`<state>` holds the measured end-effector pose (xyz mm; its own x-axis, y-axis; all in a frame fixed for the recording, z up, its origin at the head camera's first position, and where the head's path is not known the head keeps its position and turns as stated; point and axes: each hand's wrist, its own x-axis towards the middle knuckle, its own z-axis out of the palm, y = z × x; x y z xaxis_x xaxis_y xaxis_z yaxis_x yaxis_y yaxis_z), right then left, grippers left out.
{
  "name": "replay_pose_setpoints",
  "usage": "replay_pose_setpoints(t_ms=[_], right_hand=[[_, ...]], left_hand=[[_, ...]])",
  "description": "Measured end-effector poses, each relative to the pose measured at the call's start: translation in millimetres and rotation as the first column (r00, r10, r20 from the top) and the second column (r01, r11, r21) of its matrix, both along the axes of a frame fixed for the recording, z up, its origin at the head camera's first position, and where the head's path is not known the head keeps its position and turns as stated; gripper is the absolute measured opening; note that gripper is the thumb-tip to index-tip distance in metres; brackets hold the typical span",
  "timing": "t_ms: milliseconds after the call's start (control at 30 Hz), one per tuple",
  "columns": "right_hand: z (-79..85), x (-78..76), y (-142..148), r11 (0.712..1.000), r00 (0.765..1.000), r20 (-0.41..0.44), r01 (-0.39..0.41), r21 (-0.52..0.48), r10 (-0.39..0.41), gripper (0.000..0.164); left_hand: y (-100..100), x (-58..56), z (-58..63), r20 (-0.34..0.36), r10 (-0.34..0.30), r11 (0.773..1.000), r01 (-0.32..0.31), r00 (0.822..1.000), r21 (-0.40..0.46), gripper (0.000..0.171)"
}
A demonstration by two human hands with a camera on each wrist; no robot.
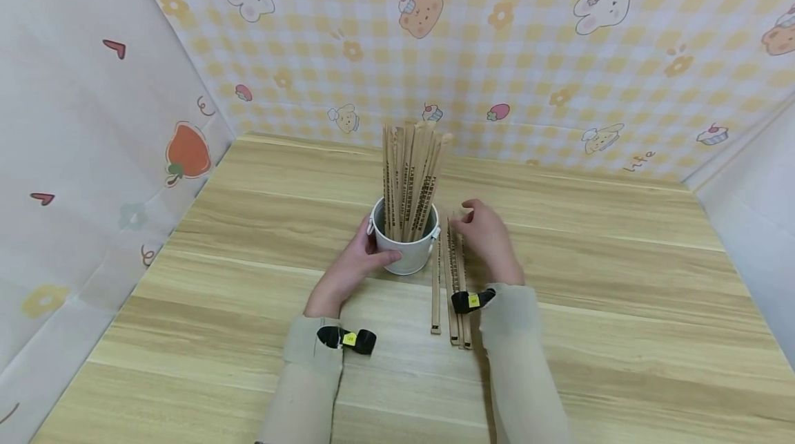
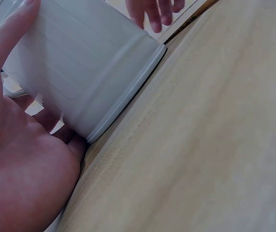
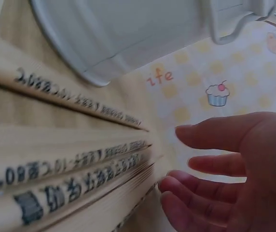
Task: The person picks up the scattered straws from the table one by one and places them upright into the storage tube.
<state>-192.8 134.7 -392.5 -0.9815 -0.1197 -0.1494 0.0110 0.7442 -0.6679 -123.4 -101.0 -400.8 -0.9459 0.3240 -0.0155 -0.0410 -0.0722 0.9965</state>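
A small white metal bucket [image 1: 405, 259] stands upright on the table, packed with several straws in brown printed paper wrappers [image 1: 406, 185]. My left hand [image 1: 350, 268] grips the bucket from the left, thumb over its front; the left wrist view shows the fingers partly hidden behind the wall [image 2: 80, 63]. Right of the bucket lie more wrapped straws [image 1: 455, 306], one lying slightly apart [image 1: 435, 299]. Near their far ends is my right hand [image 1: 487, 240]. In the right wrist view its fingers [image 3: 200, 191] are loosely bent, thumb apart, nothing between them, just off the straw tips [image 3: 145, 145].
The wood-grain table [image 1: 621, 306] spreads out on both sides. Behind it hangs a yellow checked cloth [image 1: 528, 71] with cartoon prints, and a white printed cloth [image 1: 93, 154] covers the left side. The bucket has a small handle loop [image 3: 225, 36] on its right side.
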Motion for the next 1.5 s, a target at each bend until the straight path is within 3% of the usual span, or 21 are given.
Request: replay_pose_setpoints(t_ms=[267,567,967,1500], right_hand=[[-7.3,0.6,-0.6,0.998,1.0,-0.02,-0.014,0.063,0.015,0.048],[-7.5,2.8,-2.0,0.997,1.0,-0.023,-0.01,0.078,0.012,0.046],[-1.9,6.8,-6.4,0.99,1.0,-0.008,0.024,0.138,-0.023,0.014],[6.2,7.1,-0.4,0.996,0.996,0.073,0.045,0.076,-0.051,0.018]], left_hand=[[0.4,-0.7,-0.8,-0.004,0.0,1.0,0.0,1.0,0.018,0.094],[-0.1,0.3,0.9,0.005,0.004,1.0,-0.004,1.0,-0.016,0.093],[0.1,0.7,2.4,0.011,0.006,1.0,-0.005,1.0,-0.028,0.092],[-0.5,0.5,2.2,0.007,0.006,0.999,-0.006,1.0,-0.039,0.093]])
